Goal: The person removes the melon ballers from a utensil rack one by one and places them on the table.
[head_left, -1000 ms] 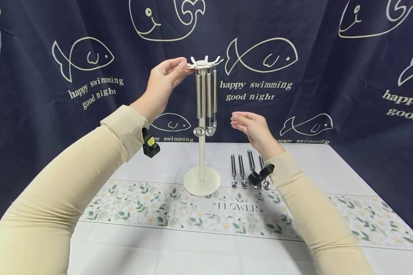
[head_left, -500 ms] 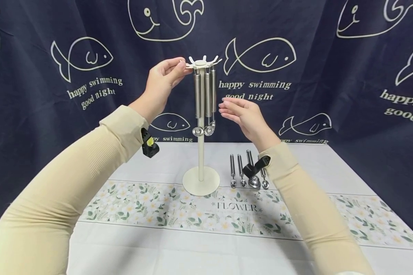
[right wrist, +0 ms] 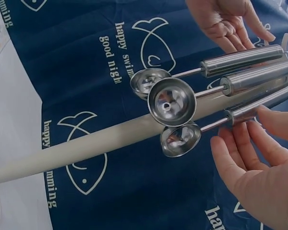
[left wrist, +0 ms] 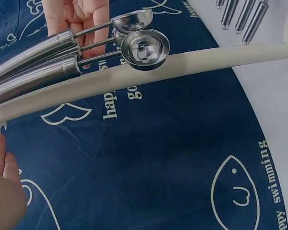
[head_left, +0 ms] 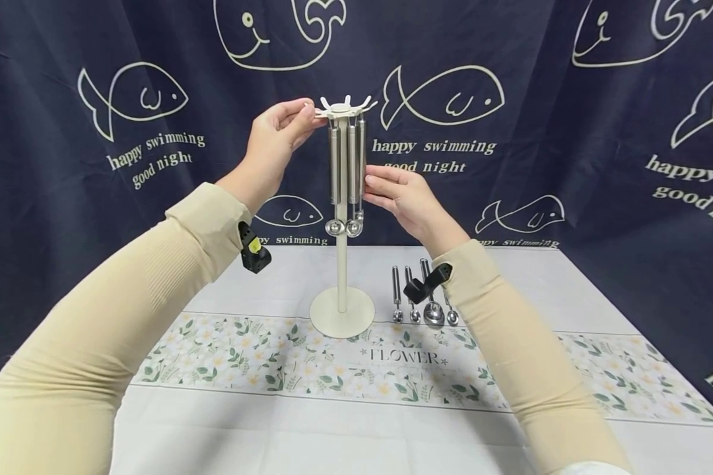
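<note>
A cream utensil stand (head_left: pixel 341 270) rises from the table, with three steel scoops (head_left: pixel 335 165) hanging bowl-down from hooks on its top disc. At that disc, my left hand (head_left: pixel 279 142) pinches the end of a hook arm between thumb and fingers. My right hand (head_left: pixel 407 201) is beside the rightmost scoop (right wrist: pixel 181 139). In the right wrist view its thumb tip overlaps the handle's lower edge, and its loosely bent fingers are just below. Round, shiny bowls (left wrist: pixel 145 49) show in the left wrist view, close against the stand's pole.
To the right of the stand's round base (head_left: pixel 341 324) lie several more steel utensils (head_left: pixel 397 293) in a row, one with a larger bowl (head_left: pixel 434 314). A floral runner (head_left: pixel 232 353) crosses the white table. Behind hangs a dark blue fish-print cloth (head_left: pixel 309 158).
My right hand has moved left and slightly up, from apart from the stand to the rightmost scoop's handle. My left hand stays at the hook arm. The head view has shifted slightly.
</note>
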A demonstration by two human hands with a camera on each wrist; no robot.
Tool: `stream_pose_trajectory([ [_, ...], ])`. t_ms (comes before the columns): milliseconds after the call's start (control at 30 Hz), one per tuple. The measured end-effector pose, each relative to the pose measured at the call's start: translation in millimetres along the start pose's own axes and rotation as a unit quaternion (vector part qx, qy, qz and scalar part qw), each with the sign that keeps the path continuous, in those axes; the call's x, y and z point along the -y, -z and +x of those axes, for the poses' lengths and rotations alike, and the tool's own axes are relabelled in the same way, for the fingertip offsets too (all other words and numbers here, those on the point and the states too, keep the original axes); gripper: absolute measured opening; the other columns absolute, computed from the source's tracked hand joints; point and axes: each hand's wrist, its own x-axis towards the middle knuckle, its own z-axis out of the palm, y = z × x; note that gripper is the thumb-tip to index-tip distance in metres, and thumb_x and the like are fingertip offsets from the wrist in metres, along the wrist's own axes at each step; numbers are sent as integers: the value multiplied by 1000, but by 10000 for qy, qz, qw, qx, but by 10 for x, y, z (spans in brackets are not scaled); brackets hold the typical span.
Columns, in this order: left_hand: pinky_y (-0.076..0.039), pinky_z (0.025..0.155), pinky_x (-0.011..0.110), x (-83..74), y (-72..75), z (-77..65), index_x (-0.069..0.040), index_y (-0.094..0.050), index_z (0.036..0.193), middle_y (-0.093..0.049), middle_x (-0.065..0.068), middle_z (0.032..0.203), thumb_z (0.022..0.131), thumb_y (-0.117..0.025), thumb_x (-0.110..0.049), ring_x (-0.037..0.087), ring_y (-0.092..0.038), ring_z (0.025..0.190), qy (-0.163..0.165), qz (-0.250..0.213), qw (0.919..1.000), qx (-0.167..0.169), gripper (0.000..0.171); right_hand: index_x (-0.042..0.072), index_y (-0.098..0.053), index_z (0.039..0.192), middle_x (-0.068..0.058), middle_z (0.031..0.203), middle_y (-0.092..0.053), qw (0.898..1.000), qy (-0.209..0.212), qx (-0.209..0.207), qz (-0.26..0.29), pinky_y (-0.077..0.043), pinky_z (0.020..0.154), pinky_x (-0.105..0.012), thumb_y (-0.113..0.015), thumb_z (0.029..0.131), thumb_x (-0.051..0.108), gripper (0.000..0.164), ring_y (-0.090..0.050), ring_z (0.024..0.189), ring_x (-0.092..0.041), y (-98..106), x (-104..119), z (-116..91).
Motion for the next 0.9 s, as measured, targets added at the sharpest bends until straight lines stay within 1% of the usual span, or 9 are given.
stream_pose_trajectory([
  [133,-48,101,19,-3,8,-9,3,-53,128,-66,9,111,95,-63,-13,21,-64,114,-34,36,10000,16,38,-6,-50,136,-6,108,-64,10000,22,55,-64,-49,105,-35,-54,97,2,40,-65,96,-16,-25,-6,9],
  [233,-48,101,19,-2,7,-8,3,-54,128,-66,9,111,95,-63,-13,21,-64,114,-50,45,10000,9,38,-6,-50,135,-5,107,-65,9998,60,109,-145,-48,105,-34,-55,97,2,39,-65,94,-14,-28,-5,10],
  [400,-48,101,20,2,-4,1,4,-54,128,-67,8,108,94,-63,-12,20,-65,112,-31,-8,10000,-19,38,-10,-52,131,-2,101,-67,9998,177,74,-68,-49,105,-33,-56,96,-1,36,-66,90,-12,-27,3,5],
  [600,-49,102,20,0,-15,5,3,-55,127,-67,6,104,94,-63,-12,20,-66,110,-42,-23,10000,-20,37,-10,-55,125,1,94,-70,9993,375,14,-49,-51,100,-31,-57,94,-3,32,-67,88,-11,-13,43,-14],
  [767,-49,101,20,10,-13,5,4,-54,127,-67,7,107,94,-63,-11,20,-66,111,-4,-57,10000,-34,37,-10,-53,128,0,96,-69,9987,504,14,-64,-53,96,-29,-57,94,-3,35,-67,91,-12,-2,75,-26],
  [900,-49,101,20,21,-16,8,4,-54,128,-66,8,107,95,-62,-10,20,-66,110,-1,-132,9999,-52,37,-9,-55,126,-1,96,-69,9985,549,-15,44,-55,92,-26,-58,94,-3,32,-67,92,-14,7,92,-39],
])
